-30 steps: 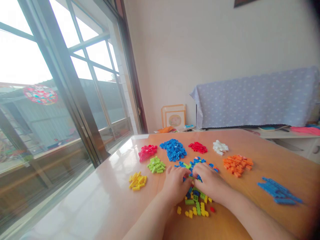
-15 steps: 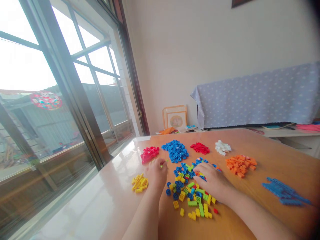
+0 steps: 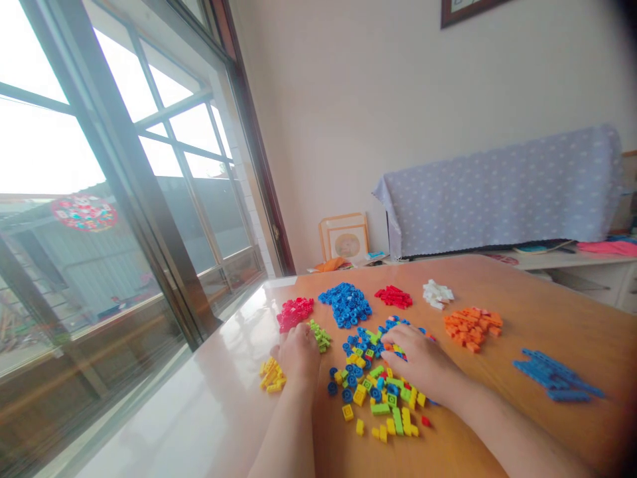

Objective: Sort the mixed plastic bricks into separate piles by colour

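**Wooden table (image 3: 223, 398) by a window (image 3: 219, 206), mixed bricks between two hands**

Behind the table are a pale wall (image 3: 323, 99) and a polka-dot cloth (image 3: 497, 192) draped over something on a low cabinet. The mixed heap (image 3: 359, 396) of blue, lime, yellow and a few red bricks lies in front of the person, its longer spread running away from them and leaning slightly right at the far end. The right hand (image 3: 418, 362) is the nearer one: it reaches over the heap's right side, thumb and fingers apart, hiding some bricks; no brick shows held there, though contact with those beneath is unclear.

The left hand (image 3: 300, 352) is off the heap's left side, fingers curled, partly covering the lime pile (image 3: 321, 336). Its fingertips are hidden, so whether it pinches anything cannot be told. The yellow pile (image 3: 271, 376) sits just beside it, on its outer side.

Farther out, a pinkish-red pile (image 3: 294, 312), a blue pile (image 3: 345, 305), a red pile (image 3: 393, 297) and a white pile (image 3: 438, 293) line the far side. An orange pile (image 3: 470, 328) and long blue pieces (image 3: 552, 375) lie to the right.
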The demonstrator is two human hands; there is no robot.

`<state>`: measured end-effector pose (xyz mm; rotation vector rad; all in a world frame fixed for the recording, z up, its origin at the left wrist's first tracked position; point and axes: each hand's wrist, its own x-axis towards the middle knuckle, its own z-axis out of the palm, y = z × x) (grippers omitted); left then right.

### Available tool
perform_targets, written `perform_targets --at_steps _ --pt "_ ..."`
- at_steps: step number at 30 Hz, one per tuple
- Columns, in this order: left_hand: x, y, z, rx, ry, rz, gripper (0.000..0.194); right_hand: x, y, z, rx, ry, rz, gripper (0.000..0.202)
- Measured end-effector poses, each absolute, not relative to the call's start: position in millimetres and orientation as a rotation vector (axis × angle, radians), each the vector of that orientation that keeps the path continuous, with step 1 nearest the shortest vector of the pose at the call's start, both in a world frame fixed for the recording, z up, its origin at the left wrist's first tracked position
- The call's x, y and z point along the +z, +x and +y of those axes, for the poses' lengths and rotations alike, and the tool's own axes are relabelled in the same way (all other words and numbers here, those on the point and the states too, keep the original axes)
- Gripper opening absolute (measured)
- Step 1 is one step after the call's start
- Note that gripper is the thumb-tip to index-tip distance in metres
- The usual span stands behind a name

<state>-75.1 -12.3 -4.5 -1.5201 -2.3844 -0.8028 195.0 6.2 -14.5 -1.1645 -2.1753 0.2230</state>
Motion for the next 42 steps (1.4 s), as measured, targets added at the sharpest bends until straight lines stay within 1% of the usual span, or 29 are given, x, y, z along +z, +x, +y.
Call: perform_targets --at_steps 11,15,20,25,30,36,42 --pt "-11 -80 -6 -0.891 -1.534 -2.309 0.030 -12 201 10 0.239 -1.204 -2.125 0.021" --pt "-12 -71 -4 -1.020 -1.715 -2.156 0.030 -14 208 18 0.195 -1.251 -2.058 0.026" --pt "-19 -52 -1 -1.171 -2.034 -2.096 0.029 -20 223 34 0.174 -1.381 -1.989 0.031" --pt "-17 -32 -10 -1.030 -2.388 -2.087 0.029 -33 233 44 0.209 -1.570 -2.055 0.035" --pt "-7 -22 -20 -0.865 -2.512 -2.060 0.029 -36 228 39 0.248 -1.617 -2.196 0.035" --pt "-11 -21 -19 -0.938 -2.615 -1.964 0.028 -22 214 23 0.296 -1.503 -2.249 0.029" --pt "-19 -27 -12 -1.129 -2.485 -1.997 0.030 -10 216 20 0.227 -1.471 -2.165 0.029"
